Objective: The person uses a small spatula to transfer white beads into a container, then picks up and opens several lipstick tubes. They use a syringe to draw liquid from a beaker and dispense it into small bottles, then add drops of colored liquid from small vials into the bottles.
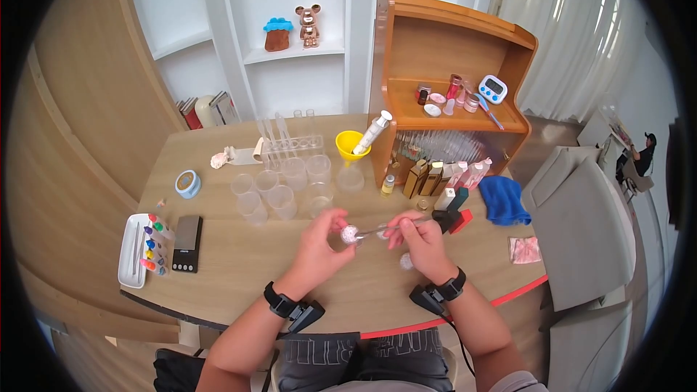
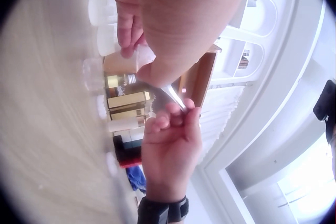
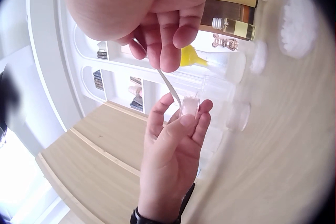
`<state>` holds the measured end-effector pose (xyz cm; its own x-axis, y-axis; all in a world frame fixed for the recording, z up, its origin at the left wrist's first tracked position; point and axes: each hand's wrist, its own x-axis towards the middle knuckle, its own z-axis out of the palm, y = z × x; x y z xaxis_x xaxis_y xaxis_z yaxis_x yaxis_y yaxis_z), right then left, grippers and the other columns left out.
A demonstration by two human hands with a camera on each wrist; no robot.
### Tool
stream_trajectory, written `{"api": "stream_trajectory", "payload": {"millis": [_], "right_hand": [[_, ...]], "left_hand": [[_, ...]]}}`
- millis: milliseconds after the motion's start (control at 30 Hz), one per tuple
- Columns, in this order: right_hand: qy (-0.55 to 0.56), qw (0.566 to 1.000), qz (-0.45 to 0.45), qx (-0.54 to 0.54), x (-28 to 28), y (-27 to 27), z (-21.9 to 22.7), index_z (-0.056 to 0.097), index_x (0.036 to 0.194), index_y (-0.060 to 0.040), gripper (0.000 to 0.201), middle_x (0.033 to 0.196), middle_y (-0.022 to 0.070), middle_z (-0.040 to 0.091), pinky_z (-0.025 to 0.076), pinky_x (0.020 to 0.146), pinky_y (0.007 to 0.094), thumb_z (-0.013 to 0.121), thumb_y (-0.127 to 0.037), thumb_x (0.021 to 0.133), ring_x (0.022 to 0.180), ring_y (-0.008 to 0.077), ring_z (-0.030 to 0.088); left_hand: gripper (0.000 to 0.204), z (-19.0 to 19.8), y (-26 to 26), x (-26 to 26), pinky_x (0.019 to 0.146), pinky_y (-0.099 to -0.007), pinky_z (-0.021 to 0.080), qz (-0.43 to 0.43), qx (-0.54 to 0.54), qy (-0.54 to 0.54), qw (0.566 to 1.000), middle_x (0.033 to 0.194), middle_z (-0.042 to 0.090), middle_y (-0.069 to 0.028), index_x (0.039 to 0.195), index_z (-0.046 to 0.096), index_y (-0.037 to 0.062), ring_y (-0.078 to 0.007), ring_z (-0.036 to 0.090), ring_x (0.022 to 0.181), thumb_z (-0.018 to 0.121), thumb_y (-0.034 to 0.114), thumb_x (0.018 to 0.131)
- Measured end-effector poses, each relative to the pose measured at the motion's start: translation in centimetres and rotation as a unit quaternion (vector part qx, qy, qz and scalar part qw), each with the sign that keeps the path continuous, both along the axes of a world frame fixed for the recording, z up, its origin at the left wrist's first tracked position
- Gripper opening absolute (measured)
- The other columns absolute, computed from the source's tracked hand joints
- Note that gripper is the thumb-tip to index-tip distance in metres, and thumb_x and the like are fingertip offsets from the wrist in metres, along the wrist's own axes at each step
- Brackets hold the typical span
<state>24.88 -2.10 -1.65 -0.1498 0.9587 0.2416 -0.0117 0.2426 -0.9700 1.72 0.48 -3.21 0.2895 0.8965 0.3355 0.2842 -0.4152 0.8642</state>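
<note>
Two hands work together above the tabletop (image 1: 218,276), in front of the body. The left hand (image 1: 319,254) pinches a small clear container (image 3: 190,106) between its thumb and its fingers; whitish or pinkish matter shows in it. The hold is at the sides, I think so that the top is free for the slender metal tool (image 3: 168,84). This tool is pinched by the right hand (image 1: 427,248), between thumb and fingertips, and its far end comes at the mouth of the container; if it touches what is inside, I cannot tell. Probably it is held by its rear part so that the right fingers do not cover the work.

A clear tub with white pieces (image 1: 406,261) rests on the table near the right wrist, perhaps to be in easy reach. The plastic cups (image 1: 281,202), the tube rack (image 1: 292,147) and the yellow funnel (image 1: 353,145) stand farther away, which seems to leave room for the two hands.

About the pose: both forearms come forward from the body and lean inward, so the hands face each other. The left palm turns toward the right hand, with the fingers bent around the container. The right hand has its fingers curled closely together at the tool, and its wrist, with a black strap (image 1: 451,287), is above the table.
</note>
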Motion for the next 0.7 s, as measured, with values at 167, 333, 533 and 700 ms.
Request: {"api": "stream_trajectory", "payload": {"millis": [167, 333, 533, 700], "right_hand": [[0.03, 0.999, 0.011, -0.011, 0.3, 0.1, -0.2, 0.064, 0.107, 0.0029, 0.031, 0.094, 0.0083, 0.07, 0.05, 0.07, 0.0261, 0.047, -0.022, 0.109, 0.076, 0.0121, 0.066], [0.04, 0.999, -0.008, -0.003, 0.3, 0.1, -0.3, 0.063, 0.106, 0.0018, 0.031, 0.091, 0.0091, 0.07, 0.05, 0.068, 0.0263, 0.046, -0.024, 0.109, 0.073, 0.0128, 0.066], [0.0, 0.995, -0.087, -0.043, 0.6, 0.5, 0.5, 0.063, 0.101, 0.0011, 0.029, 0.086, 0.0064, 0.068, 0.049, 0.065, 0.0251, 0.051, -0.024, 0.107, 0.071, 0.0113, 0.065], [-0.08, 0.992, -0.04, -0.09, 0.4, 1.1, -0.1, 0.063, 0.096, 0.0005, 0.025, 0.083, 0.0009, 0.065, 0.047, 0.063, 0.024, 0.057, -0.023, 0.104, 0.069, 0.0079, 0.062]], "left_hand": [[0.056, -0.2, 0.1, 0.1, 0.09, -0.034, 0.054, -0.008, 0.018, -0.037, 0.999, 0.103, 0.065, -0.0096, 0.125, 0.055, 0.0032, -0.0213, 0.066, 0.098, 0.079, 0.004, 0.074], [0.057, -0.8, 0.1, 0.2, 0.094, -0.0334, 0.052, -0.023, 0.002, -0.064, 0.998, 0.105, 0.064, -0.0082, 0.126, 0.054, 0.0043, -0.019, 0.064, 0.102, 0.079, 0.002, 0.075], [0.058, 0.3, -0.1, -0.1, 0.101, -0.035, 0.047, -0.001, 0.013, -0.035, 0.999, 0.109, 0.065, -0.0067, 0.127, 0.052, 0.0053, -0.0181, 0.061, 0.108, 0.078, 0.001, 0.075], [0.058, 0.6, 0.0, 0.0, 0.098, -0.035, 0.047, 0.007, 0.026, -0.033, 0.999, 0.108, 0.067, -0.0062, 0.126, 0.053, 0.0051, -0.0188, 0.062, 0.107, 0.079, 0.003, 0.074]]}}
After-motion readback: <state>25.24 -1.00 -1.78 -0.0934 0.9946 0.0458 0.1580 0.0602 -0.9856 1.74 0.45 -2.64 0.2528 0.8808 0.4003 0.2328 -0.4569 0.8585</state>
